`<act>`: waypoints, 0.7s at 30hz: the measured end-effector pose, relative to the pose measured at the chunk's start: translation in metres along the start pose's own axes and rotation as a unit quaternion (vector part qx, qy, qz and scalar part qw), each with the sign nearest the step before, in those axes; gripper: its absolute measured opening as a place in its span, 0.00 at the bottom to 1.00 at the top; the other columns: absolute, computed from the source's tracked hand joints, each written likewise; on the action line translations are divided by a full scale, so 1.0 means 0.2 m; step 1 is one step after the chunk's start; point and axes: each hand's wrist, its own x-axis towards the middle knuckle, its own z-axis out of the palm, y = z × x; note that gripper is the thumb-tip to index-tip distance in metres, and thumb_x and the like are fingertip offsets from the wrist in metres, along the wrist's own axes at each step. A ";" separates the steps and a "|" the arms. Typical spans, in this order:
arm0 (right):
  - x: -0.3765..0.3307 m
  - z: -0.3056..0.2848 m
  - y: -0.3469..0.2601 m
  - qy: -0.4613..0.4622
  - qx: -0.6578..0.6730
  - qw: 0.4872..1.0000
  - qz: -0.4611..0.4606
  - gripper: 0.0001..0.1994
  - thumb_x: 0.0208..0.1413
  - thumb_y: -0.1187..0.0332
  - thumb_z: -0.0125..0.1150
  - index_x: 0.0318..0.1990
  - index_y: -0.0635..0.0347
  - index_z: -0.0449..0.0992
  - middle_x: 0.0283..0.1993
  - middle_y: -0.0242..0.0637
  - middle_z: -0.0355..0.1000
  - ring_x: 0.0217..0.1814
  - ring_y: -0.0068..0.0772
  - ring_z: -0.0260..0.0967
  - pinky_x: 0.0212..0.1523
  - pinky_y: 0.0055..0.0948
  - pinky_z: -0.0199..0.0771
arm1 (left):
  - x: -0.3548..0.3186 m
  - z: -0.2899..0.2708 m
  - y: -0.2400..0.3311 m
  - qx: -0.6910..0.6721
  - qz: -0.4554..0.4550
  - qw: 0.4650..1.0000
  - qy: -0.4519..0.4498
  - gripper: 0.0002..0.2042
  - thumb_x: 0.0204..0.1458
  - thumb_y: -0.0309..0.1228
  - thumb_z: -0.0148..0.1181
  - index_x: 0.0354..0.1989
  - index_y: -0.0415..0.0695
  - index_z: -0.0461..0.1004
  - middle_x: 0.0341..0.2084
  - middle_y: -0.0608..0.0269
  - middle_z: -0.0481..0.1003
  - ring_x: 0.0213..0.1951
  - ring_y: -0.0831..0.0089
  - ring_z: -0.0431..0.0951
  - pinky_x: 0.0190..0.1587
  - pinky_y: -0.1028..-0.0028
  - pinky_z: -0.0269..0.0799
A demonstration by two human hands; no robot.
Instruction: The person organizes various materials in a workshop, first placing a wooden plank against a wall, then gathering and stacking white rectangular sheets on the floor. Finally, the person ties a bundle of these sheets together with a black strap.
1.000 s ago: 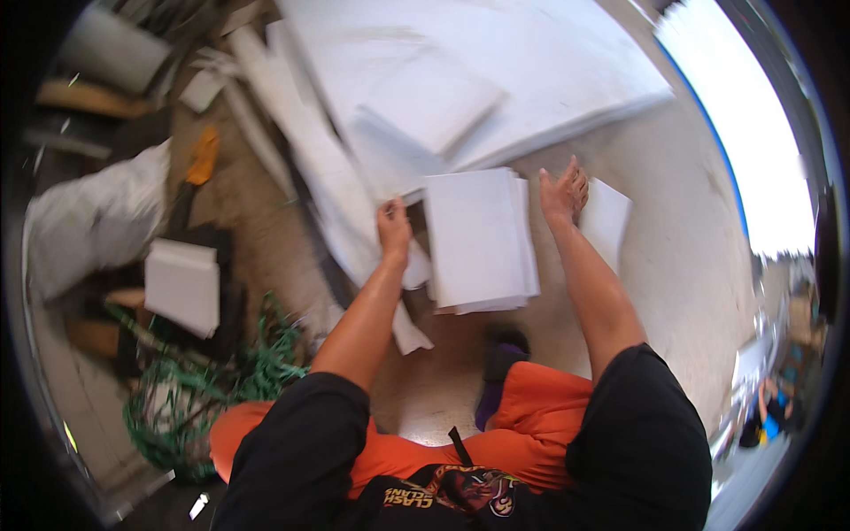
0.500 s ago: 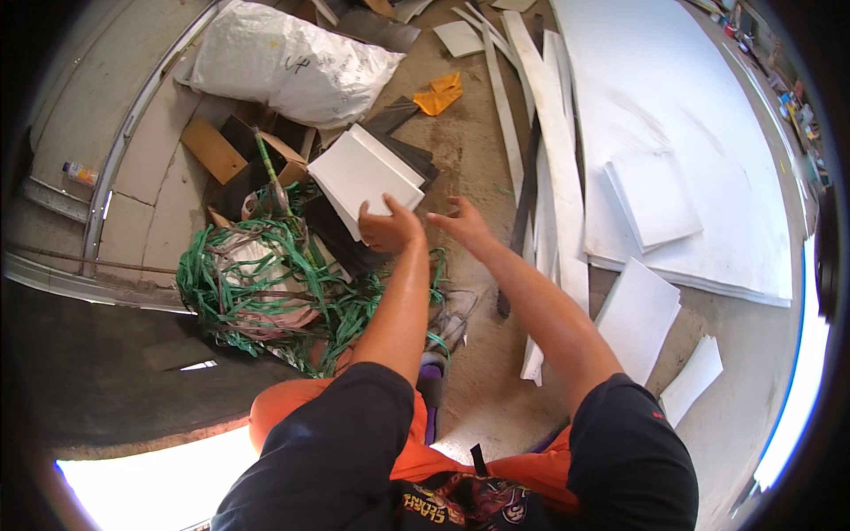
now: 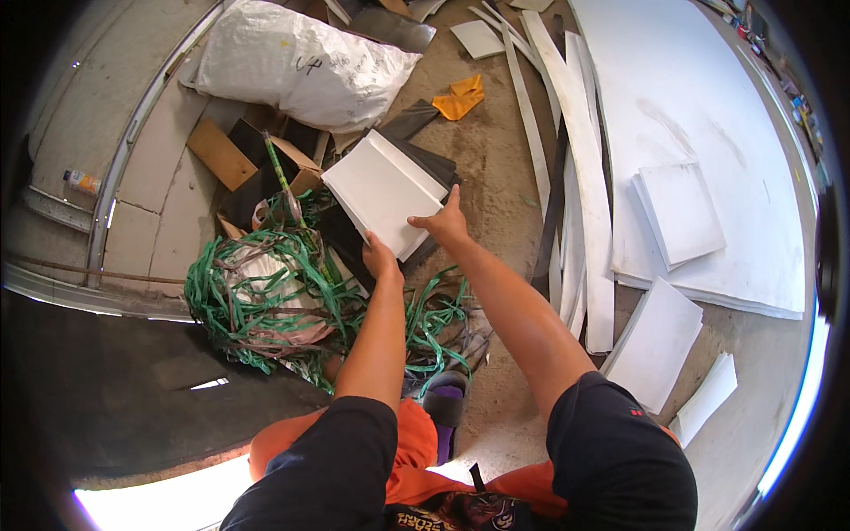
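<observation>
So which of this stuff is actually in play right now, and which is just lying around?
In play:
- left hand and right hand, both on the near edge of the white square panel
- dark boards under it

Lying about:
- green strapping tangle
- white sack
- long white strips
- yellow scrap
- loose white panels

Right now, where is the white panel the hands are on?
Upper centre of the head view: the white panel lies on dark boards, right of the green strapping, below the white sack.

- You wear short black sleeves; your forearms and both hands are bare.
- Your trousers are orange.
- Your shoe [image 3: 445, 403] is purple and dark.
</observation>
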 end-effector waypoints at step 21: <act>-0.11 -0.54 -0.20 -0.112 0.331 0.937 0.012 0.38 0.49 0.80 0.71 0.67 0.50 0.59 0.59 0.41 0.68 0.58 0.41 0.71 0.53 0.45 0.77 | -0.49 0.15 0.26 -0.223 -0.003 0.959 -0.173 0.39 0.62 0.60 0.54 0.69 0.38 0.63 0.62 0.51 0.72 0.61 0.54 0.74 0.63 0.58 0.70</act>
